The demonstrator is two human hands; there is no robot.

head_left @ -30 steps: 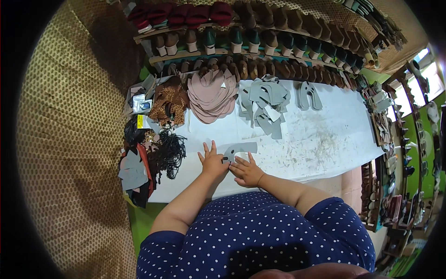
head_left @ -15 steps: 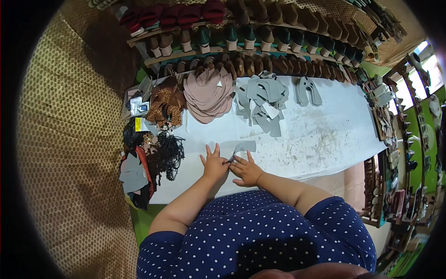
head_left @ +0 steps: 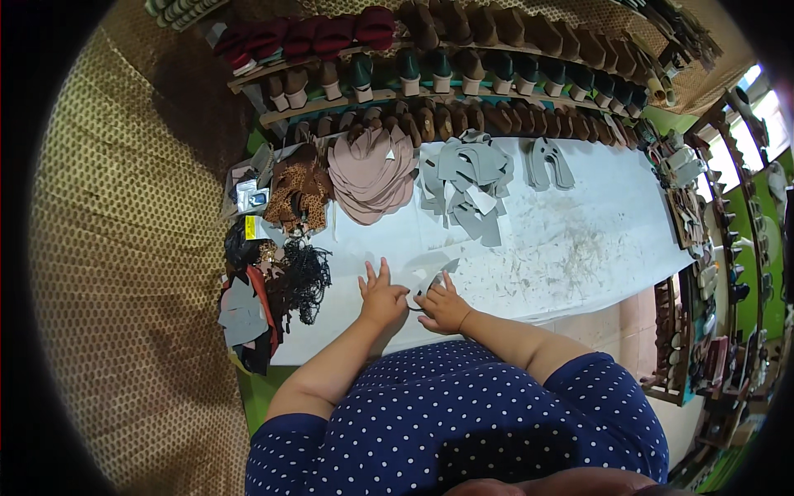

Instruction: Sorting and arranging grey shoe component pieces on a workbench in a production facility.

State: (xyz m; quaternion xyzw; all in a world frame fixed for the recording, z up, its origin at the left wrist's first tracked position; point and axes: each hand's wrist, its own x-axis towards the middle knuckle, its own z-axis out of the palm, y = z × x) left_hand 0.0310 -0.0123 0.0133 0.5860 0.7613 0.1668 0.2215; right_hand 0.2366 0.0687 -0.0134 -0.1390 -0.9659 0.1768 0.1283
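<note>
Low over the white-covered table, my two hands work close together on a grey cut shoe piece (head_left: 436, 279). It is thin and curved, tilted up on edge, with a dark underside showing between the hands. My left hand (head_left: 383, 301) pinches its near end between thumb and forefinger, while the other fingers spread away. My right hand (head_left: 445, 308) is closed on the right side of the piece, its fingertips partly covering it. Beyond the hands lies a heap of similar grey pieces (head_left: 471, 169), with a smaller grey stack (head_left: 548, 165) to its right.
Pink cut pieces (head_left: 372, 178) and leopard-print material (head_left: 298, 194) lie at the table's back left. Black stringy material (head_left: 304, 281) and grey scraps (head_left: 242, 314) sit at the left edge. Shoe racks (head_left: 447, 93) rise behind; more shelves stand right. Debris litters the white cover (head_left: 612, 248).
The grey piece has turned from lying nearly flat to tilted on edge. My hands have moved slightly apart, the right one a little to the right. The view has shifted slightly.
</note>
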